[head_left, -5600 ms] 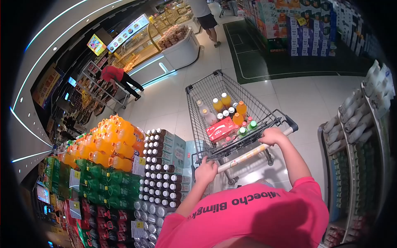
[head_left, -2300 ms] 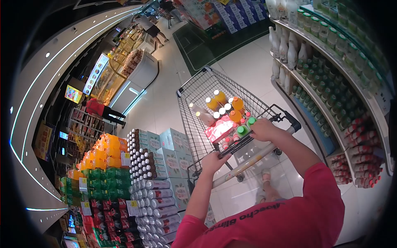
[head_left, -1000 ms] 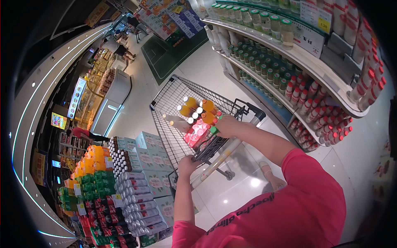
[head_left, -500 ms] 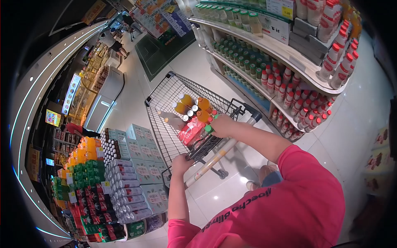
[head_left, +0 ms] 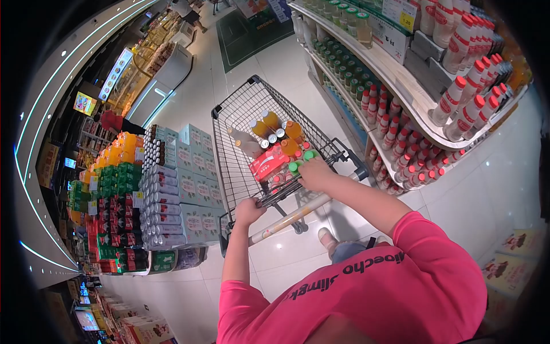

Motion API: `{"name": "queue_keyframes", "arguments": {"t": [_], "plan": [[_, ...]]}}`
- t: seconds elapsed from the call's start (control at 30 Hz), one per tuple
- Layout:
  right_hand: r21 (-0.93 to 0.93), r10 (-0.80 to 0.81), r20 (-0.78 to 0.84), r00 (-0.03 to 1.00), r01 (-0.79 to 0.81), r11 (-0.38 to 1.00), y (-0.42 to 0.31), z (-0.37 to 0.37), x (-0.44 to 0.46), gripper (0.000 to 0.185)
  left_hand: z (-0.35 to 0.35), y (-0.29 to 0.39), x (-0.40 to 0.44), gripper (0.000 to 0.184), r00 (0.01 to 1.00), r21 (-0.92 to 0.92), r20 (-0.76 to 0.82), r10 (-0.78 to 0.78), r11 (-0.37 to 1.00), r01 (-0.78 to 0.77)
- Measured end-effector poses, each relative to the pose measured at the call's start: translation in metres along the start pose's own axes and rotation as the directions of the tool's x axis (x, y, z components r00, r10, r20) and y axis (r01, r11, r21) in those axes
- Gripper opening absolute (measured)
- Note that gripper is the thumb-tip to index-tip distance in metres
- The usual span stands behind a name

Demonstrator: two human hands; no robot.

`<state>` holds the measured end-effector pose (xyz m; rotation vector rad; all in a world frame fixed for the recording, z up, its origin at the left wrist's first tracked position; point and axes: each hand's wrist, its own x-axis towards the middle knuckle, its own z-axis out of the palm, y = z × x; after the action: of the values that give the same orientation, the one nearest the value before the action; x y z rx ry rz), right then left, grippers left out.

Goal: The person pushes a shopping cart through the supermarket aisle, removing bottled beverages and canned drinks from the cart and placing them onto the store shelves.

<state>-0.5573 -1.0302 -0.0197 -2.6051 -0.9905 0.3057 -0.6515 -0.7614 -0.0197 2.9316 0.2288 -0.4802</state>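
A wire shopping cart (head_left: 229, 155) stands in front of me, its pale handle bar (head_left: 289, 219) nearest my body. My left hand (head_left: 250, 211) is closed round the dark rail at the left of the basket's back edge. Farther right, my right hand (head_left: 316, 174) has its fingers curled over the same edge, close beside green-capped bottles (head_left: 309, 155). A red and white pack (head_left: 269, 163) lies in the basket. Around it are orange drink bottles (head_left: 293, 129), white-capped bottles and pale bottles (head_left: 247, 144) on their sides.
Close on the right is a curved shelf (head_left: 401, 94) with red-capped bottles (head_left: 451, 98). Stacked cartons (head_left: 197, 186), cans (head_left: 163, 209) and soda bottles (head_left: 121, 150) stand left of the cart. A person in red (head_left: 112, 121) is beyond them; another person (head_left: 189, 14) is far ahead.
Since the first frame, my right hand has shifted from the handle's right side to the basket's back edge. The right shelf has come closer, and the dark floor mat has moved up in view.
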Motion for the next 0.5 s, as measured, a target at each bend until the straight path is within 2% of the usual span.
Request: {"name": "queue_keyframes", "arguments": {"t": [0.13, 0.23, 0.5], "plan": [[-0.009, -0.031, -0.122, 0.992, 0.03, 1.0, 0.003, 0.01, -0.031, 0.029, 0.013, 0.02, -0.027, 0.029, 1.0, 0.007, -0.001, 0.0, 1.0, 0.0], [-0.024, 0.019, -0.012, 1.0, -0.019, 1.0, 0.001, 0.003, -0.053, 0.028, 0.018, 0.036, -0.046, 0.028, 1.0, -0.002, -0.013, -0.003, 1.0, 0.003], [-0.018, -0.004, -0.067, 0.998, 0.003, 1.0, 0.012, 0.02, -0.102, 0.032, 0.037, 0.062, -0.082, 0.027, 0.999, -0.049, -0.003, 0.041, 0.998, -0.041]]}}
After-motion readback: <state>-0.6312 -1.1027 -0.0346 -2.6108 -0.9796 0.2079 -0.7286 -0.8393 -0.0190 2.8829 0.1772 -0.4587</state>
